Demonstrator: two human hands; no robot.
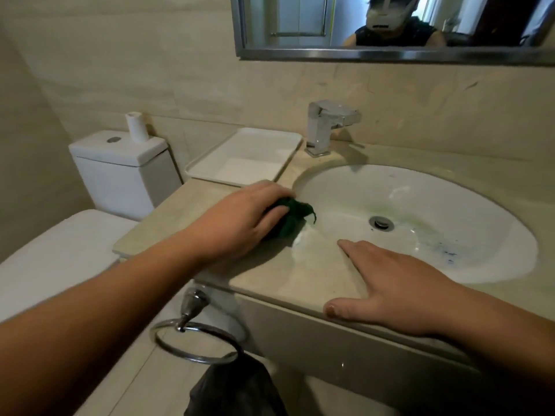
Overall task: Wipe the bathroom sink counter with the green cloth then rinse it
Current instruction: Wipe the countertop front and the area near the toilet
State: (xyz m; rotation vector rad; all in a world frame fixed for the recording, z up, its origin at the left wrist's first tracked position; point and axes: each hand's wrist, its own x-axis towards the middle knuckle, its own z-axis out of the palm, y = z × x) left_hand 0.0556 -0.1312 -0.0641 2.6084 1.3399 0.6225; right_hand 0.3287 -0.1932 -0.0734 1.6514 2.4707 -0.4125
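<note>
Glossy chrome faucet (326,127), matt stone counter (315,265), soft cloth (292,217).

Left hand (240,219) curled, right hand (399,291) flat.

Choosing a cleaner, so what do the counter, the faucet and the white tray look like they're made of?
Counter: looks like polished beige stone, marble or an imitation, given faint veining and soft sheen. Faucet: chromed metal, mirror-bright with sharp square edges. White tray: probably plastic or melamine, smooth with a thin raised rim; glazed ceramic can't be ruled out.
</note>
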